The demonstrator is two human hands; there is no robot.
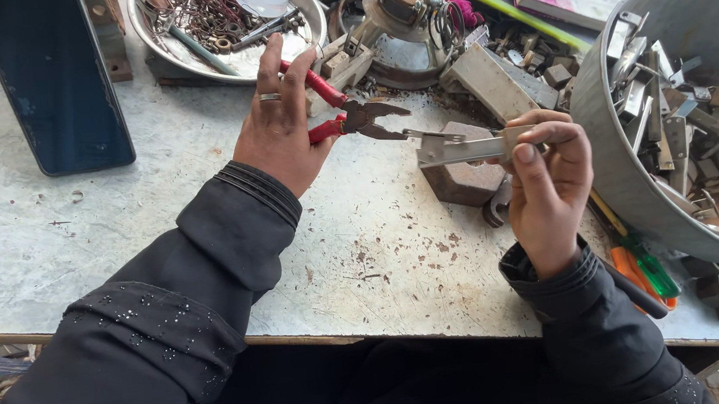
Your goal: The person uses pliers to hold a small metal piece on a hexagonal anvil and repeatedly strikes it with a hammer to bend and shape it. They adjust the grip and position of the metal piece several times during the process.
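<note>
Currently, your left hand (pixel 279 130) holds a pair of red-handled pliers (pixel 350 116), grip closed around the handles. The plier tips sit slightly parted at the near end of a flat metal bracket (pixel 469 146), touching or almost touching a small tab there; which of the two cannot be told. Your right hand (pixel 549 182) pinches the far end of the bracket between thumb and fingers, grip closed on it, holding it level above the table (pixel 42 235).

By the look of it, the step in hand is working the tab with the pliers. The next move calls for a firm bite on the tab and a steady right hand.

The bracket is a pale grey, thin, straight strip with a short lip along one edge. It hangs just above a rusty metal block (pixel 464 184). A grey tub (pixel 632 164) of similar parts stands to the right.
</note>
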